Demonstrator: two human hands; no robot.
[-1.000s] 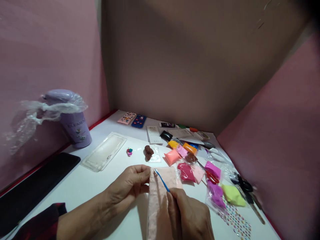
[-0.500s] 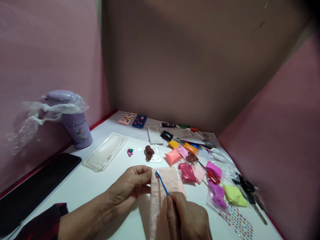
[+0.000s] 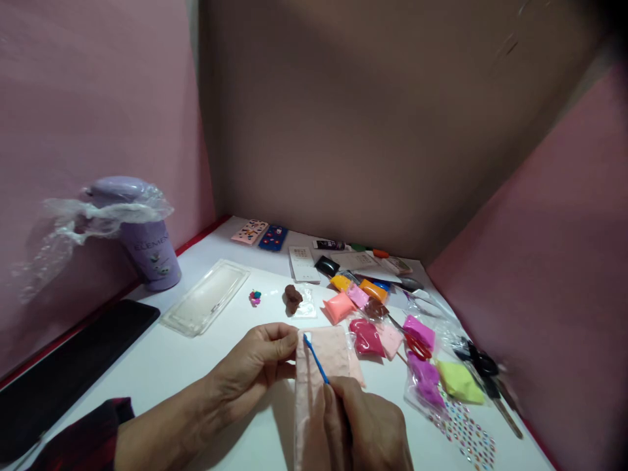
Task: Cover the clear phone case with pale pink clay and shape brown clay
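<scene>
My left hand grips the upper left edge of a flat, pale pink clay-covered panel, thumb at its corner. A small white patch shows near that corner. In my right hand is a thin blue modelling tool, held like a pencil. Its tip meets the white patch. Part of the panel's lower half is hidden behind my right hand. Just beyond the panel lie a lump of brown clay on a clear wrapper and a small multicoloured clay bit.
To the left are a clear plastic tray, a black phone-like slab and a purple tumbler. Several clay packets, red-handled scissors and a rhinestone sheet spread along the right. Two decorated cases lie at the back.
The blue tool's tip has shifted slightly left on the white patch, and my right hand has moved a little left with it. My left hand keeps its grip on the panel.
</scene>
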